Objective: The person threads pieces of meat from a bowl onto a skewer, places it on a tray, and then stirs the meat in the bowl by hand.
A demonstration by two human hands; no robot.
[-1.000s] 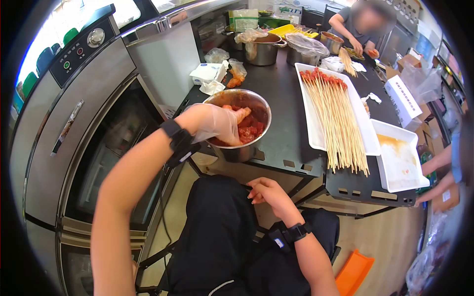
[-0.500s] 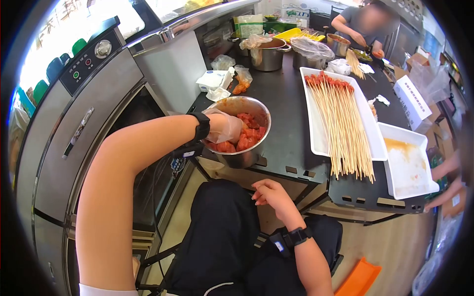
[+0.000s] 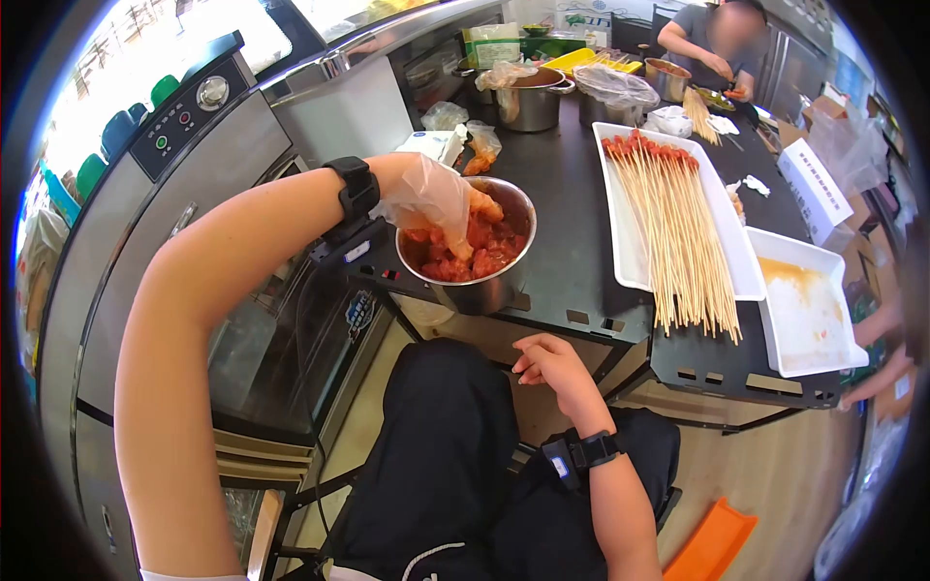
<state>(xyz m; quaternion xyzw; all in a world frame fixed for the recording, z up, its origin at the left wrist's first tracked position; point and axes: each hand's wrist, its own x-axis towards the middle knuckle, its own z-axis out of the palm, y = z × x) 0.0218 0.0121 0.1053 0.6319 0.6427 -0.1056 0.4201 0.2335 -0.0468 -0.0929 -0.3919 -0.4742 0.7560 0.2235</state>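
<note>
A grey metal cabinet (image 3: 232, 140) stands beside a black table (image 3: 572, 232) over pale floor (image 3: 775, 470).

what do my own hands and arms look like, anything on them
The left hand wears a loose, translucent plastic glove; the right hand is bare. Each arm has a black strap with a dark, boxy module bearing a small pale label. A white sleeve edge shows on the left.

The pot (image 3: 473, 298) stands at the near left corner of the table (image 3: 572, 242), meat (image 3: 496, 254) and the left hand (image 3: 438, 209) inside it. Right of it lies a tray (image 3: 630, 254) with skewers (image 3: 680, 247), and a second tray (image 3: 812, 334) right of that. Behind the pot stands a stockpot (image 3: 528, 109)
</note>
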